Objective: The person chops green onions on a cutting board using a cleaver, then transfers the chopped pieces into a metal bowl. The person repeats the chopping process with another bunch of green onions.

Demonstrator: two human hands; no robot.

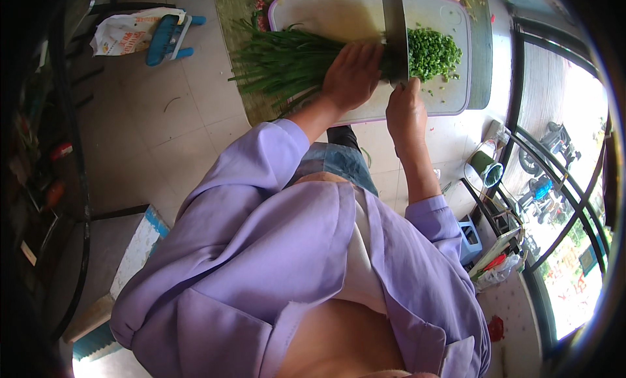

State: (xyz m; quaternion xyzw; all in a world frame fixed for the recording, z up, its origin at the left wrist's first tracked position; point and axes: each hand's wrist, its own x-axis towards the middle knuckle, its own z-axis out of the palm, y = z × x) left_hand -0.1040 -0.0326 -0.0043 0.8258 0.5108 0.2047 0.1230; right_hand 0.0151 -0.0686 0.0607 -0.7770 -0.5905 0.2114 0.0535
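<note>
A white cutting board [456, 94] with a purple rim lies on the table. Across its left part stretches a bunch of long green chives [287, 58], the tips hanging over the board's left edge. My left hand [355, 75] presses down on the bunch, fingers curled round it close to the blade. In my right hand [407, 110] is a cleaver [395, 32], gripped by its handle, which the hand mostly hides. The broad blade stands upright at the cut end of the bunch. Right against its other side sits a heap of finely chopped chives [432, 54].
The board rests on a greenish tabletop [480, 58]. A blue plastic stool [168, 42] with a printed bag [127, 32] stands on the tiled floor to the left. At the right are a bucket [486, 166], a pale blue stool [468, 240] and a dark-framed window [515, 84].
</note>
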